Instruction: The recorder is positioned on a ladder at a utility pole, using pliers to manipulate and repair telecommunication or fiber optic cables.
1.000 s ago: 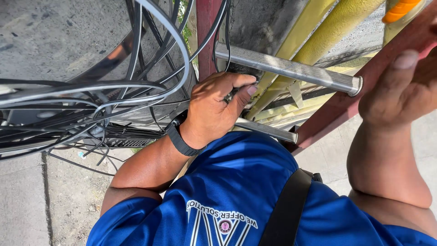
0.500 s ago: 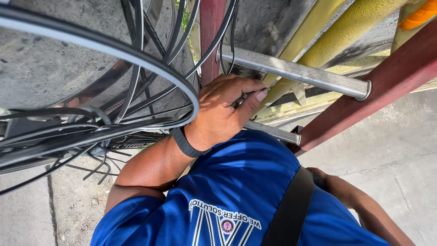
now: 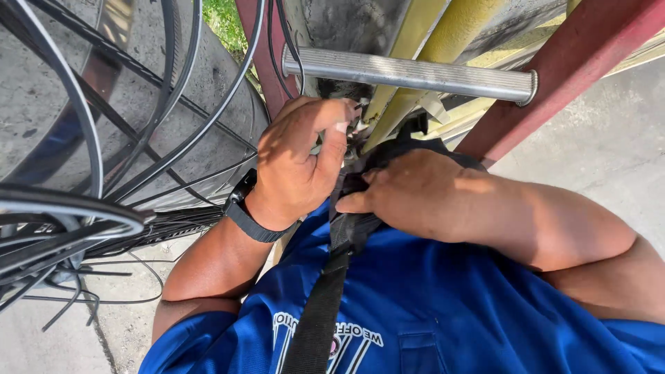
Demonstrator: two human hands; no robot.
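Note:
My left hand (image 3: 298, 163), with a black wristband (image 3: 246, 211), is pinched on a small metal part (image 3: 355, 127) just below a ribbed metal ladder rung (image 3: 415, 73). My right hand (image 3: 415, 197) lies against my chest, its fingers closed on the top of a black strap (image 3: 325, 298) that runs down across my blue shirt (image 3: 429, 312). The two hands almost touch at the strap's upper end. What the metal part is stays hidden behind my fingers.
Several black cables (image 3: 138, 138) loop past a grey concrete pole (image 3: 55, 90) on the left. A red ladder rail (image 3: 554, 76) and yellow pipes (image 3: 443, 41) slant down at the right. Concrete pavement (image 3: 596, 118) lies far below.
My right hand has let go of the red rail and come in to the black strap on my chest. My left hand has stayed by the rung. The view has drawn closer.

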